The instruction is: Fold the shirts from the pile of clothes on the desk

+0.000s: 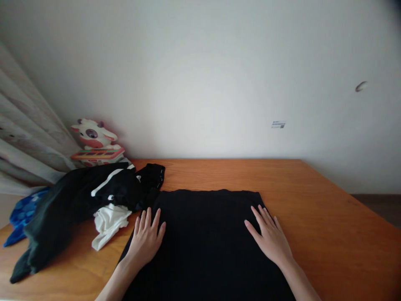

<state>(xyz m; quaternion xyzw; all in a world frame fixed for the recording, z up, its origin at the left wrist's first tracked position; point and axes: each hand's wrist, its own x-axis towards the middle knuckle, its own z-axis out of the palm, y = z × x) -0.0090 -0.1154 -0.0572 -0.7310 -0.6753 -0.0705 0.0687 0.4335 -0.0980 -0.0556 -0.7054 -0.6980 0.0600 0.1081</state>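
Note:
A black garment (206, 238) lies spread flat on the wooden table (328, 225) in front of me. My left hand (146, 239) rests palm down on its left part, fingers stretched out and slightly apart. My right hand (270, 235) lies flat on the garment's right part, fingers extended toward the far edge. Neither hand holds anything.
A heap of black and white clothes (81, 200) lies at the table's left, with a white piece (109, 223) sticking out. Behind it stands a cow-shaped toy (94, 142). A blue cloth (23, 213) and a curtain (28, 138) are at far left. A white wall is behind.

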